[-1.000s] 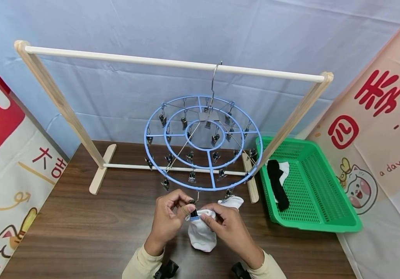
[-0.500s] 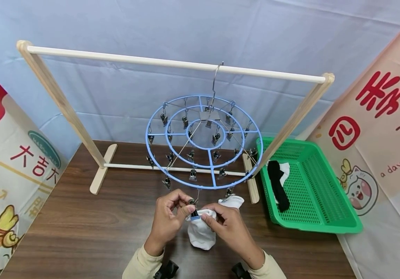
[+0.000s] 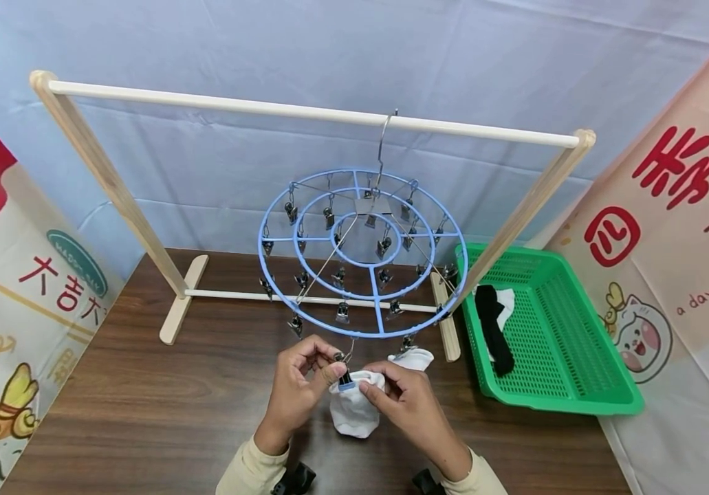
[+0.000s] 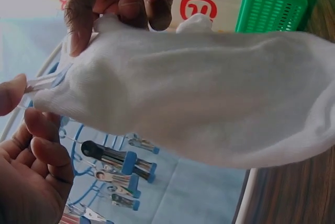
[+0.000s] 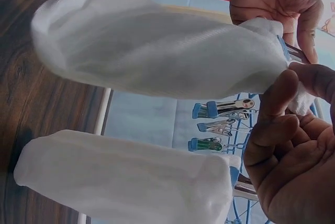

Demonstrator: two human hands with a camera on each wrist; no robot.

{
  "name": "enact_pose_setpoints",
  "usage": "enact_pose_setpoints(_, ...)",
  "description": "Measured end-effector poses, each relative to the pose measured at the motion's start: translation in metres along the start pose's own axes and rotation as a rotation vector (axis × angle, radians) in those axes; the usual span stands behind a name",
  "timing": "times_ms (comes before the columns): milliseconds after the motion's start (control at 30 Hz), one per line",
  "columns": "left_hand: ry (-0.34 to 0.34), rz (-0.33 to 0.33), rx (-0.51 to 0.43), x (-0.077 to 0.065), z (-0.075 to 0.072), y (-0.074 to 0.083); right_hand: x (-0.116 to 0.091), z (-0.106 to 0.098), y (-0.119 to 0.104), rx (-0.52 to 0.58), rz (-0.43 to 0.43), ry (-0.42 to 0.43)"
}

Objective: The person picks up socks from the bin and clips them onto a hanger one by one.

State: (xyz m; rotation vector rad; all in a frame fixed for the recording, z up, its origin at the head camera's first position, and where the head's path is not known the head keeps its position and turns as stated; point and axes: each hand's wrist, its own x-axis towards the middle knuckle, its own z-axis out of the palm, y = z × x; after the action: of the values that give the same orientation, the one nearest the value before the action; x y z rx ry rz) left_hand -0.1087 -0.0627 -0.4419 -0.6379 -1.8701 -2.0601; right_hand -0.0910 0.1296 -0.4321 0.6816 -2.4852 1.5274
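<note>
A white sock (image 3: 354, 412) hangs below the front rim of the blue round clip hanger (image 3: 374, 335). My left hand (image 3: 298, 385) pinches a metal clip (image 3: 344, 377) whose blue-tipped jaws sit over the sock's cuff. With thumb and fingers, my right hand (image 3: 408, 402) grips the cuff just right of that clip. A second white sock (image 5: 125, 177) hangs from a neighbouring clip (image 5: 243, 186), lower in the right wrist view. In the left wrist view the held sock (image 4: 199, 93) stretches sideways from both hands.
The hanger hooks onto the white top bar (image 3: 236, 106) of a wooden rack (image 3: 109, 179). Several other clips (image 3: 342, 313) dangle from its rings. At right, a green basket (image 3: 583, 405) contains a black sock (image 3: 493, 330) and something white (image 3: 505, 306). Brown wooden table (image 3: 205, 385) underneath.
Both hands stay nearly in place at the clip. The right hand has shifted very slightly right, and the sock's lower end has risen a little.
</note>
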Motion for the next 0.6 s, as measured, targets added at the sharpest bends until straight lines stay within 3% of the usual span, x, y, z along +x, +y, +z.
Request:
enact_pose_setpoints(267, 0.004, -0.085, 0.006, -0.001, -0.001, 0.003, -0.002, 0.001, 0.003, 0.0, 0.004, 0.011)
enact_pose_setpoints(600, 0.011, -0.127, 0.078, 0.0, -0.002, 0.012, -0.002, 0.0, 0.002, 0.01, 0.02, -0.001)
